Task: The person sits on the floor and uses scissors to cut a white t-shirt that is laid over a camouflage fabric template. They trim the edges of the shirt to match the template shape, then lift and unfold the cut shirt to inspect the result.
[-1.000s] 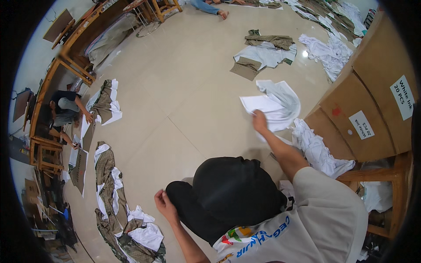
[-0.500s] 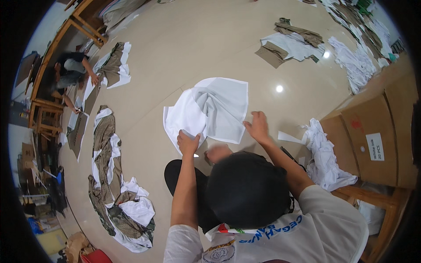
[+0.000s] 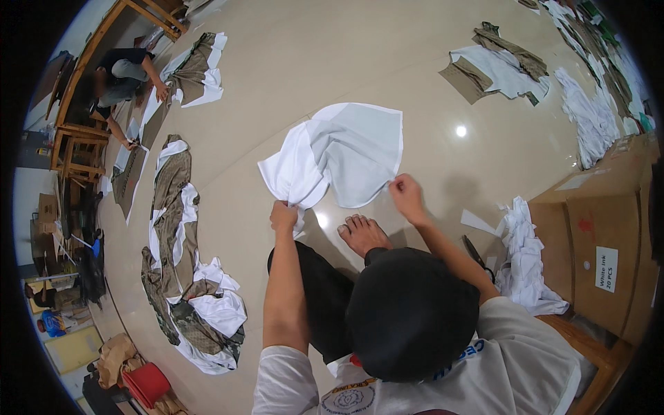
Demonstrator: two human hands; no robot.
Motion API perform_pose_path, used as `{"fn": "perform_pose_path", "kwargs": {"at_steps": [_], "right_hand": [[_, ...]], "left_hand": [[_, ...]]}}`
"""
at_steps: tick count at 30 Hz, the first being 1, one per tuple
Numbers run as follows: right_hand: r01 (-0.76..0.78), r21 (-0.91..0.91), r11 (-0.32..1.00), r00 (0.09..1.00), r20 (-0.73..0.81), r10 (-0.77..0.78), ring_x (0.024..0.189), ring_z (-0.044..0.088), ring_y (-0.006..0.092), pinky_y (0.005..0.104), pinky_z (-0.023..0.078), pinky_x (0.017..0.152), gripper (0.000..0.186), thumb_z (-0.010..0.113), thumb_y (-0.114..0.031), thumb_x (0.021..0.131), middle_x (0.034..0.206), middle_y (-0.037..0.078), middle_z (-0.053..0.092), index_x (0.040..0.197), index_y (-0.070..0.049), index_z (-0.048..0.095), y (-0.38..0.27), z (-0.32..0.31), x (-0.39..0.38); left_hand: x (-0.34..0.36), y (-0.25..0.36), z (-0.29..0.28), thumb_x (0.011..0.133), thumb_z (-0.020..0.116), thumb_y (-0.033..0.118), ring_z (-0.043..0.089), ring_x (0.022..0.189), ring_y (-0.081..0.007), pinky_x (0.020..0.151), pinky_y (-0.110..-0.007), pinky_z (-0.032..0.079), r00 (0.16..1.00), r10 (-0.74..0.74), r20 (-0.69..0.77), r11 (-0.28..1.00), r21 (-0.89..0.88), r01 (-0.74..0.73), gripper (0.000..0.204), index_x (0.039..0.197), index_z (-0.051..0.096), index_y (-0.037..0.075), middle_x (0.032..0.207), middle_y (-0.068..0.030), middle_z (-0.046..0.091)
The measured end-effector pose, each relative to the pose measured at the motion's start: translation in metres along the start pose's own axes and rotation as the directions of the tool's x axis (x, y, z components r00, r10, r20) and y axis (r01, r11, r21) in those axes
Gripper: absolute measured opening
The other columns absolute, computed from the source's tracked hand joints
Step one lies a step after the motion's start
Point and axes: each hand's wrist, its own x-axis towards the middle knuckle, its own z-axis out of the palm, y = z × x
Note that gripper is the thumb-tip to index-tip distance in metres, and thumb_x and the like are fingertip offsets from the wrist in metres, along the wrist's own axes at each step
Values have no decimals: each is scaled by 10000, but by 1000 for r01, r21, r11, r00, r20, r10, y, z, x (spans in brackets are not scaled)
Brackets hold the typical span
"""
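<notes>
A white piece of fabric (image 3: pixel 360 149) lies spread in front of me, its left part folded over in soft creases and its right part greyer. My left hand (image 3: pixel 283 216) is closed round its near left edge, bunching the cloth there. At the near right corner my right hand (image 3: pixel 407 197) pinches the edge between thumb and fingers. A bare foot (image 3: pixel 363 235) rests on the floor just nearer than the cloth, between my two forearms.
Black-handled scissors (image 3: pixel 478 257) lie right of my right forearm, beside a heap of white cloth (image 3: pixel 523 256) and a cardboard box (image 3: pixel 595 228). Patterned brown and white garments (image 3: pixel 173 221) lie to the left; more (image 3: pixel 501 66) lie far right. Another person (image 3: pixel 128 79) crouches far left over fabric.
My left hand has closed on the fabric's near left edge, and my right hand has taken its near right corner. The cloth's near edge is drawn into new folds. The view has shifted slightly.
</notes>
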Motion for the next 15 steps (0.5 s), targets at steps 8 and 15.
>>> {"fn": "perform_pose_path", "kwargs": {"at_steps": [8,15], "right_hand": [[-148,843,517,908,-91,408,1047,700,280,463,596,919,326,574,-114,1105,1214,143,659,1404,-25,478,-8,-89,-2],[-102,793,601,924,-148,352,1037,691,241,412,591,892,336,549,-123,1117,1205,125,655,1441,-50,494,-64,-80,14]], "left_hand": [[-41,-32,-56,964,607,87,678,946,-259,757,-416,585,928,256,272,383,-910,161,382,1337,536,42,1212,-119,675],[-38,-107,-68,971,628,78,705,999,-374,852,-482,578,967,159,-201,957,-210,-201,420,1375,516,46,1158,-193,682]]}}
